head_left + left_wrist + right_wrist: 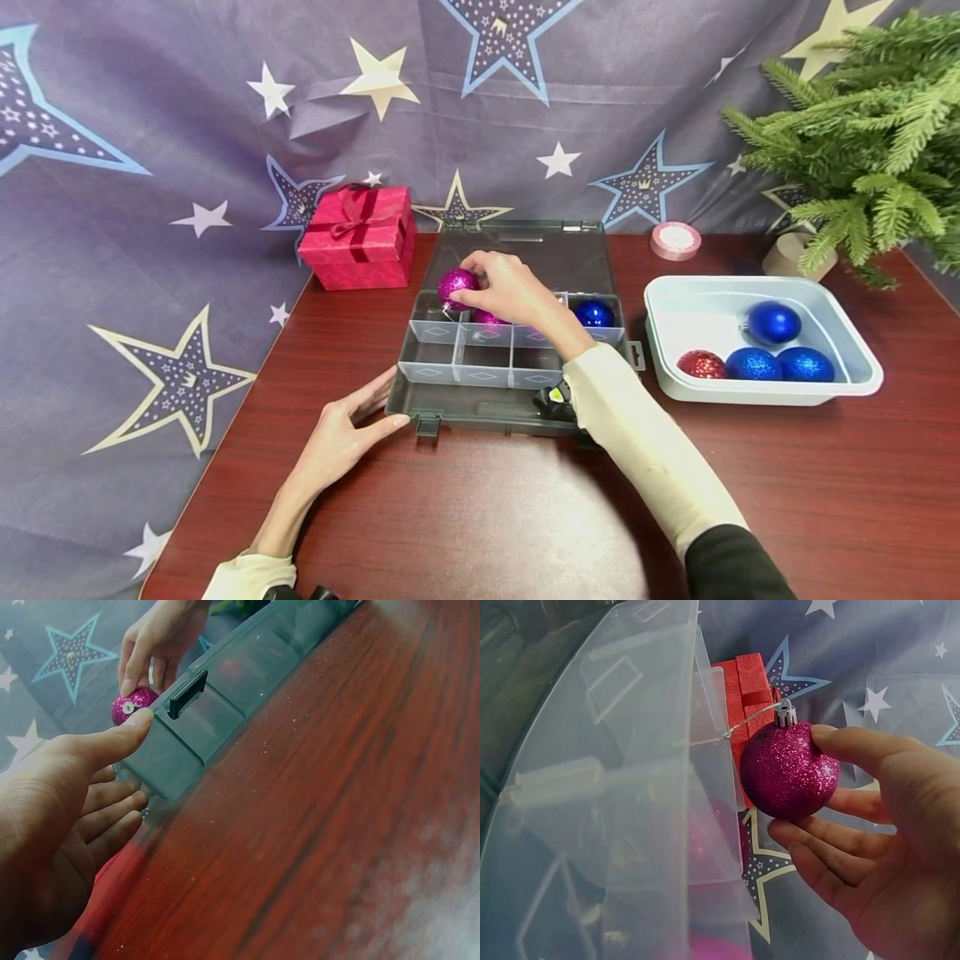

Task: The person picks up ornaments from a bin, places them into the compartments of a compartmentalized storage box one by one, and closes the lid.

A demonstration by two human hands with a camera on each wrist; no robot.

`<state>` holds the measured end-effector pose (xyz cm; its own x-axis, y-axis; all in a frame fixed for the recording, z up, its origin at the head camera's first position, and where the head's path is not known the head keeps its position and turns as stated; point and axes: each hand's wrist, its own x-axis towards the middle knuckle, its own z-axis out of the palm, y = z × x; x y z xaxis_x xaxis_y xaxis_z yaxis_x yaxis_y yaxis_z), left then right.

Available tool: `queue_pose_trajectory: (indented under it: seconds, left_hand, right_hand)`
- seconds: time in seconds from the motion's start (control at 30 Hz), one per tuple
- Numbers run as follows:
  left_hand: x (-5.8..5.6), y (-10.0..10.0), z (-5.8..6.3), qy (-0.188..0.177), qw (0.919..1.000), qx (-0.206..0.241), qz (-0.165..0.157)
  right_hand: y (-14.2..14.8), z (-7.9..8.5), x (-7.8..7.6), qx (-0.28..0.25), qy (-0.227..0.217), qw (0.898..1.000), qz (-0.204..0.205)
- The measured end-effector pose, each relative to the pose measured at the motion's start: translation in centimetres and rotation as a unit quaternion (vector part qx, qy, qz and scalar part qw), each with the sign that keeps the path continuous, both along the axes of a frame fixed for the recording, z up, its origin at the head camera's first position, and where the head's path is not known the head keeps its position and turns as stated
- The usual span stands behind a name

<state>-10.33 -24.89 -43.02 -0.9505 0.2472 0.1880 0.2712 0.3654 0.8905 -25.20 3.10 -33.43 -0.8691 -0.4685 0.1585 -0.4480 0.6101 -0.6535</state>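
My right hand pinches a glittery magenta Christmas bauble between thumb and fingers, over the back left compartment of a dark see-through storage box. In the right wrist view a silver cap and string show on the bauble. Another magenta bauble sits in the compartment beside it, and a shiny blue bauble lies in the back right one. At the box's front left corner rests my left hand, thumb along the front edge and fingers extended by the side, as the left wrist view shows.
Right of the box stands a white tub with blue baubles and a red glittery one. A red gift box is at the back left. Behind the tub are a ribbon roll and a small fir tree. The box's lid leans open backward.
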Motion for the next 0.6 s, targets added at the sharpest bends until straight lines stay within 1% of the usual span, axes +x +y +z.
queue_pose_trajectory:
  seconds: [0.23,0.6]
  left_hand:
    - [0.0,0.0,0.0,0.006,1.0,-0.002,-0.001]
    - [0.0,0.0,-0.1,0.008,1.0,0.0,-0.003]
  right_hand:
    - [-0.8,0.1,-0.2,0.005,0.006,1.0,-0.012]
    - [-1.9,-0.1,-0.2,0.019,0.013,0.999,-0.04]
